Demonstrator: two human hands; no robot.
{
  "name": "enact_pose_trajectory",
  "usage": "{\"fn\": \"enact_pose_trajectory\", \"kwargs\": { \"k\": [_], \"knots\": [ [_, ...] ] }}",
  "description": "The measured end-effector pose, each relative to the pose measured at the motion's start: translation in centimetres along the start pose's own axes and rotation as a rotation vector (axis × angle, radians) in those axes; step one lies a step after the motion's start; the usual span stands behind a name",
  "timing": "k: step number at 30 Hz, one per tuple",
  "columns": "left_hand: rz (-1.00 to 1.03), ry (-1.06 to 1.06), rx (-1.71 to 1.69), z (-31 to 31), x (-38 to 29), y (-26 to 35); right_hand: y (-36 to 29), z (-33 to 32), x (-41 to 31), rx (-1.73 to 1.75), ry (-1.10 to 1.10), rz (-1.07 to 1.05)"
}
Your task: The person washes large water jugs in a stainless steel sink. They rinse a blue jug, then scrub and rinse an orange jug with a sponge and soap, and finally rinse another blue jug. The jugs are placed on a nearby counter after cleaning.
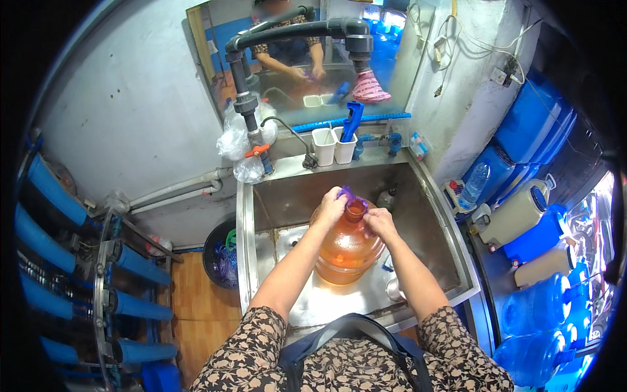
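An orange translucent water jug (349, 255) stands upright in the stainless steel sink (294, 196), its open neck facing up towards me. My left hand (334, 207) is at the neck's left side, its fingers closed on a bunched purple mesh scrubber (346, 193). The purple mesh passes behind the neck towards my right hand (379, 222), whose fingers are closed on its other end at the neck's right side. Much of the mesh is hidden by the neck and my fingers.
A black pipe (299, 33) with a pink cloth-wrapped outlet (370, 87) overhangs the sink. White plastic cups (324, 147) stand on its back ledge. A dark bottle (386, 198) and a metal cup (395, 290) are in the sink. Blue jugs (531, 306) line the right side.
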State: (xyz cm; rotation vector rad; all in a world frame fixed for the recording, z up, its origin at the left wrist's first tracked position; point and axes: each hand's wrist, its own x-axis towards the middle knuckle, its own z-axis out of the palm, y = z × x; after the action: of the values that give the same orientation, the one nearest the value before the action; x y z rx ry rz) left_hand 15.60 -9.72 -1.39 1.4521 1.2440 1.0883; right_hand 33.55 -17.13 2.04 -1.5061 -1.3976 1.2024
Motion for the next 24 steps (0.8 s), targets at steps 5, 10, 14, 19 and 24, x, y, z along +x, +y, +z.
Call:
{"fn": "enact_pose_trajectory", "kwargs": {
  "k": [5,10,14,19,24],
  "knots": [
    [0.014,0.014,0.078,0.2,-2.4,0.6,1.7,-0.3,-0.9,0.075,0.137,0.129],
    [-0.007,0.021,0.076,-0.1,-2.9,2.2,1.2,-0.1,-0.9,0.463,0.068,-0.057],
    [0.14,0.104,0.228,0.5,-3.2,3.9,0.6,0.1,-0.7,0.564,0.079,-0.032],
    [0.208,0.097,0.381,2.7,-3.1,6.0,0.0,0.7,-0.9,0.403,0.157,-0.071],
    [0.171,0.079,0.604,3.9,-3.8,6.6,-0.7,1.0,0.2,-0.272,0.36,-0.092]
  ]
}}
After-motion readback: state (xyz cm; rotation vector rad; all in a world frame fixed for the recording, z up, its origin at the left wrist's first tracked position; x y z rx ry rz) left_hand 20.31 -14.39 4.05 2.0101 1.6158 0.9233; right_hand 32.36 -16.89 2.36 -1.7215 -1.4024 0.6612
